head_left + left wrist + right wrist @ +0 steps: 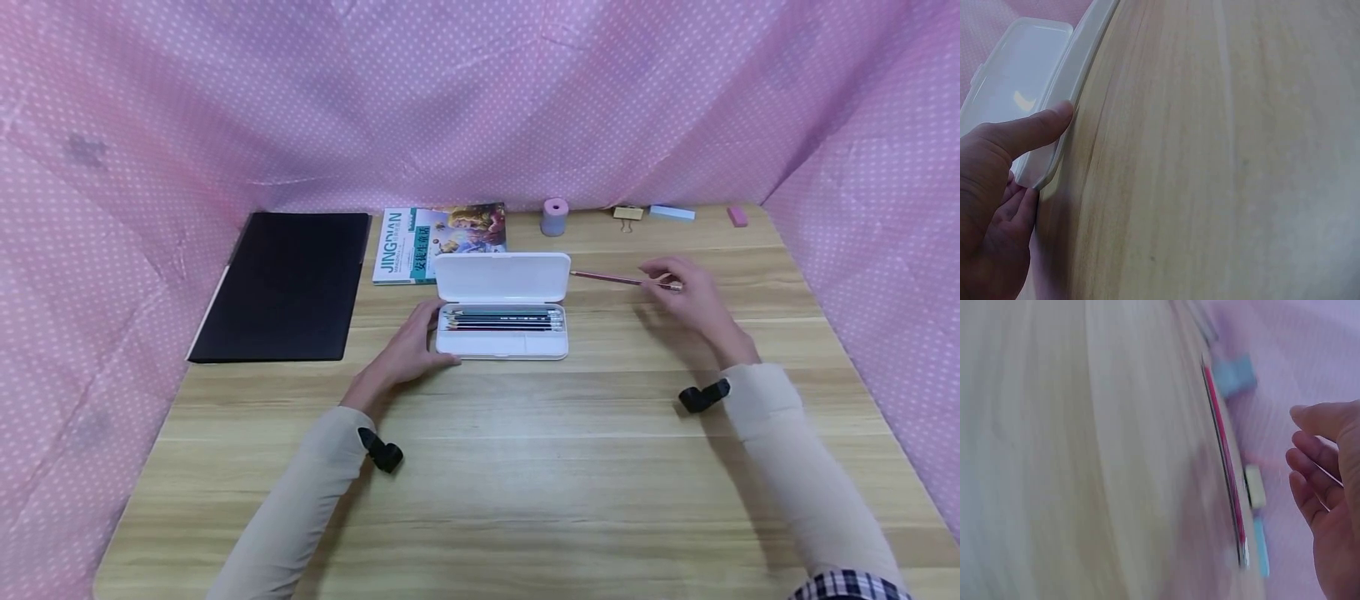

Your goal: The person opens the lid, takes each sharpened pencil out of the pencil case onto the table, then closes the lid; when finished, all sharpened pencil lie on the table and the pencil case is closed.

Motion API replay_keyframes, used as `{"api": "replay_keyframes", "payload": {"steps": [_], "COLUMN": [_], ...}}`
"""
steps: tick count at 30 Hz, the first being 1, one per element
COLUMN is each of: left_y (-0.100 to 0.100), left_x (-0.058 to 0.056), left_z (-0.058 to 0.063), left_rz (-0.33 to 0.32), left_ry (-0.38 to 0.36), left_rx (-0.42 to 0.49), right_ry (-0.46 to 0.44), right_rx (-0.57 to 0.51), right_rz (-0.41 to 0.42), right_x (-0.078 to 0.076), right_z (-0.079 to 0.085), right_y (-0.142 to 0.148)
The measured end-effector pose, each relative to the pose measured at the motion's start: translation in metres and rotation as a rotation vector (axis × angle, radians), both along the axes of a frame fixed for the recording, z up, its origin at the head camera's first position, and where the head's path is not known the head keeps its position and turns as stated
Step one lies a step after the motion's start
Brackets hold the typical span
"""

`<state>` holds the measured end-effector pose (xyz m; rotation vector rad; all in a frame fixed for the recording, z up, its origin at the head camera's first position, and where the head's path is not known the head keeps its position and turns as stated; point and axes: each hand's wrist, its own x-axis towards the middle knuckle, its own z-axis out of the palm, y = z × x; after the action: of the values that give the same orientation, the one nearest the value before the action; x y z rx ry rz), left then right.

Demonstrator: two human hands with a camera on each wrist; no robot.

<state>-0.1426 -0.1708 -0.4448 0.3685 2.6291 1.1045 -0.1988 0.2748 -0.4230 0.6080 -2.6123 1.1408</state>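
An open white pencil case (503,343) lies mid-table, its lid standing up at the back. Several pencils (502,319) lie in its rear compartment. My left hand (408,346) grips the case's left end, thumb at the front edge and fingers around the side; the left wrist view shows this thumb (1054,122) against the case wall. On the table right of the case lies a dark red pencil (607,277). Over its right end is my right hand (693,302). In the right wrist view the right hand (1335,481) stands apart from the pencil (1225,456), thumb and fingers separated.
A black folder (288,287) lies at left, and a picture book (420,246) behind the case. Along the back edge are a pink-and-blue cylinder (554,218), a binder clip (627,214), a light blue block (672,213) and a pink eraser (737,217). Pink dotted cloth borders the table.
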Motion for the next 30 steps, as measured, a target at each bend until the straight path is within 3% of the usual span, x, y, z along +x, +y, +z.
{"api": "replay_keyframes", "payload": {"steps": [6,18,25,30], "left_y": [0.000,-0.001,0.000,0.000], "left_x": [-0.001,0.000,0.001,0.001], "left_z": [0.000,0.002,0.002,0.002], "left_rz": [-0.005,-0.003,-0.003,-0.002], "left_ry": [0.004,0.003,0.001,-0.002], "left_rx": [0.002,0.001,0.010,0.006], "right_ry": [0.027,-0.115,-0.161,-0.163], "right_rx": [-0.040,-0.003,0.035,0.100], "right_rz": [0.115,0.273,0.319,0.304], "right_x": [0.009,0.016,0.016,0.017], "right_z": [0.008,0.000,-0.008,-0.012], "right_y": [-0.040,-0.098,-0.117,-0.124]}}
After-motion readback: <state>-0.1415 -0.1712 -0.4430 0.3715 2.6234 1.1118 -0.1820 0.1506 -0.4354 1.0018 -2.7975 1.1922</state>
